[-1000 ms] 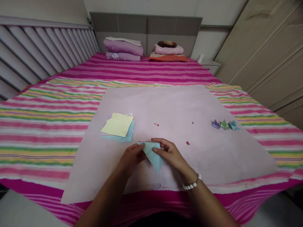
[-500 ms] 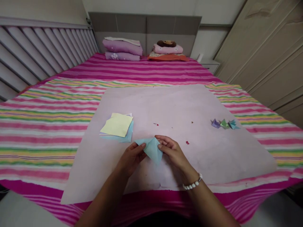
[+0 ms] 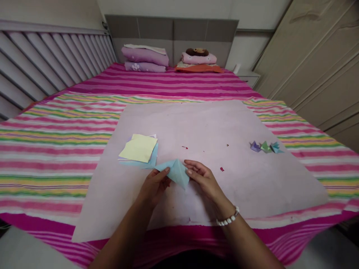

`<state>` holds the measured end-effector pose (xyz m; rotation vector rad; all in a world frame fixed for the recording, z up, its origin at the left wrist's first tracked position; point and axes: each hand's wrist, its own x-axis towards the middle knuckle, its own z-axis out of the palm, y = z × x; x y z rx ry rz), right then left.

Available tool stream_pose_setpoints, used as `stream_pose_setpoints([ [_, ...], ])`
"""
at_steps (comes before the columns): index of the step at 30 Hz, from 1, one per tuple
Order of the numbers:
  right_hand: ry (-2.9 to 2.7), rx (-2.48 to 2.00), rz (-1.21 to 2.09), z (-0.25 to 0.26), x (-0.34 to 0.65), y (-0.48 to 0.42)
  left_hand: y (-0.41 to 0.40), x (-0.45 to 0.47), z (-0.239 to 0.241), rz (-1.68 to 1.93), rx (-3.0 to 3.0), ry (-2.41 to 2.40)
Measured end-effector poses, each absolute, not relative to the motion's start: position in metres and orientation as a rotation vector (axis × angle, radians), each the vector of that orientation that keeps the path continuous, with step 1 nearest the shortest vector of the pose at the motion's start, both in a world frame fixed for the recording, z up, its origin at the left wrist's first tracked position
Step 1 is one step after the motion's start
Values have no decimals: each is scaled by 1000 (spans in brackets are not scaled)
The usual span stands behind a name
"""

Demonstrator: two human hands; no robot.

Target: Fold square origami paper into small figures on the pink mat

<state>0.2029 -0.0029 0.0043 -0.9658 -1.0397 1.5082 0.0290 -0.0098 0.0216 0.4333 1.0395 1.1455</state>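
A light blue sheet of origami paper (image 3: pixel 178 173), folded to a peaked shape with a pointed lower corner, is up off the white board. My left hand (image 3: pixel 156 185) pinches its left part, thumb on top and the other fingers underneath. At the paper's right edge is my right hand (image 3: pixel 202 177), its thumb tip by the edge and its fingers parted and slightly curled. Left of the hands lies a stack of paper squares (image 3: pixel 139 148), pale yellow on top with blue and lilac below. The folded paper's left tip reaches close to this stack.
The white board (image 3: pixel 252 186) lies on a striped bedspread (image 3: pixel 53 149). Three small folded paper pieces, purple (image 3: pixel 255 146), green (image 3: pixel 266 147) and blue (image 3: pixel 276 147), stand at right. Red scraps (image 3: pixel 222 169) dot the board. Folded bedding (image 3: pixel 145 59) is at the back.
The blue paper has turned and shifted slightly left, its peak now further left. My right fingers no longer overlap it as much; my left hand still grips it.
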Motion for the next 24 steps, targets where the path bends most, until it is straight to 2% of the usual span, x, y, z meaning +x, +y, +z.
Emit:
stream_pose_setpoints([
  [24, -869, -1056, 1451, 9, 194, -1, -15, 34, 22, 1188, 388, 1008],
])
